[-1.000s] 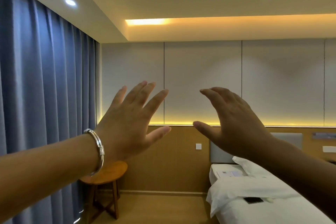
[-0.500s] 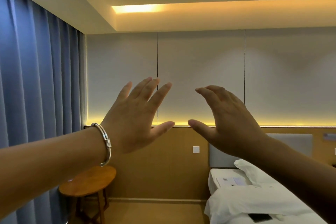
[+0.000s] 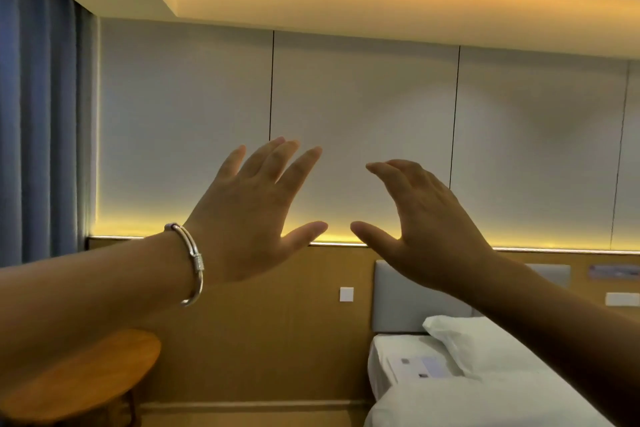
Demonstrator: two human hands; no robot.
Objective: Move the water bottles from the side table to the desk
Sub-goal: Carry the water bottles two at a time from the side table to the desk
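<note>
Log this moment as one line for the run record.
left hand: open, raised, empty | right hand: open, raised, empty | round wooden table: lower left | water bottles: none visible

Round wooden side table point(image 3: 86, 378) sat at lower left, just beside the blue curtain, partly hidden behind the left forearm. Top was warm orange-brown w/ a smooth rounded edge, level. One dark wooden leg showed under the right side of the top; rest of the frame was cut off by the pic's edge. Visible part of the top was bare wood.
</note>
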